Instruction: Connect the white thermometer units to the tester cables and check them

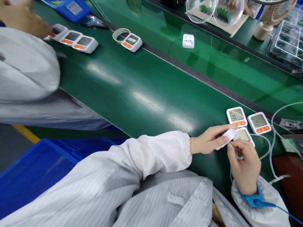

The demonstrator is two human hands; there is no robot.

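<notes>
My left hand [210, 138] is closed around a white plastic device [226, 138], tilted so that mostly its pale side shows. Close against its lower edge, my right hand [246, 164] pinches with thumb and forefinger; what lies between them is too small to make out. A blue wrist strap [255, 198] circles my right wrist. Just beyond my hands lie white display units with orange buttons: one at the back [236, 116], one to the right [259, 123] and one partly hidden [245, 135] behind my fingers. A thin pale tube [270, 146] loops beside them.
On the left, another person's hand [23, 19] is near a row of similar units [85, 44]. Another unit [132, 42] lies beside a tape roll [120, 34]. A white square piece [188, 41] sits across the dark rail [189, 74]. Blue bins [42, 170] stand below the bench.
</notes>
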